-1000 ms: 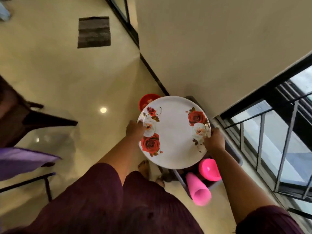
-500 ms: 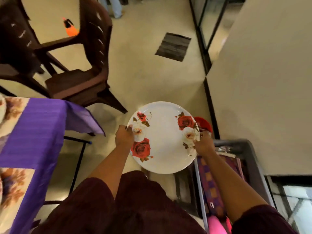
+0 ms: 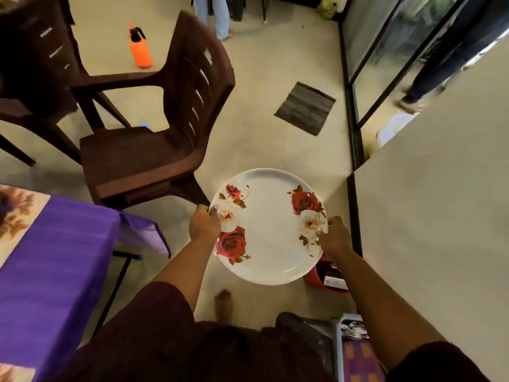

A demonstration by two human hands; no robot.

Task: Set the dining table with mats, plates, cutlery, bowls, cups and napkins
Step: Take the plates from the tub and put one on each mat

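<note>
The left hand point(image 3: 204, 225) gripped the left rim of the plate point(image 3: 268, 226), fingers curled under the edge and thumb on top. The right hand point(image 3: 334, 236) pinched the right rim in the same way, thumb over a printed white rose. The plate was held roughly level in the air between both hands, above the floor point(image 3: 259, 111) and in front of the person's body, to the right of the table point(image 3: 55, 271) and clear of it. The plate was round, white and glossy, with a raised rim and 2 clusters of red and white roses, 1 on each side. The table carried a purple cloth with a floral mat point(image 3: 16, 216) at its left edge. A dark brown plastic chair point(image 3: 154, 128) with a slotted back stood beyond the table, its rear leg just beside the left hand. An orange spray bottle point(image 3: 140, 51) stood upright on the pale glossy floor behind the chair. A dark ribbed doormat point(image 3: 305, 108) lay flat near a black-framed glass partition point(image 3: 385, 51). A red container point(image 3: 322, 277) sat on the floor below the plate's right edge. A grey crate point(image 3: 338, 343) at the lower right held forks point(image 3: 354, 330).
</note>
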